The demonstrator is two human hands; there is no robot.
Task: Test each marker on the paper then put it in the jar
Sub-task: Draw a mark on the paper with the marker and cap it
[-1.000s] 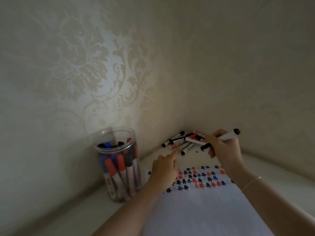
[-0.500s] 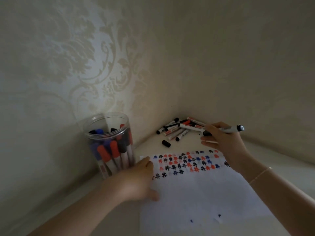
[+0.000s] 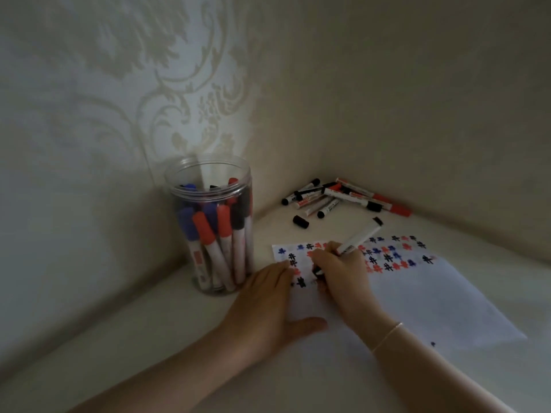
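Moved: right hand [image 3: 343, 272] has come down from beside the marker pile onto the paper [image 3: 417, 305]; left hand [image 3: 268, 305] stays on the sheet's left edge.
Right hand: fingers pinch a white-barrelled black marker [image 3: 356, 238], dark tip down on the sheet, tail slanting toward 1 o'clock.
Left hand: flat, fingers straight, thumb spread, pressing the paper.
Paper: thin white sheet with rows of small black, red and blue hash marks along its far edge.
Jar [image 3: 213, 225]: clear, ribbed-neck plastic cylinder at 10 o'clock of the paper, open, holding upright markers with red, blue and black caps.
Loose cap [image 3: 300, 221]: short black cylinder, lying at 12 o'clock of the paper.
Marker pile [image 3: 343, 198]: slim capped markers heaped in the wall corner.
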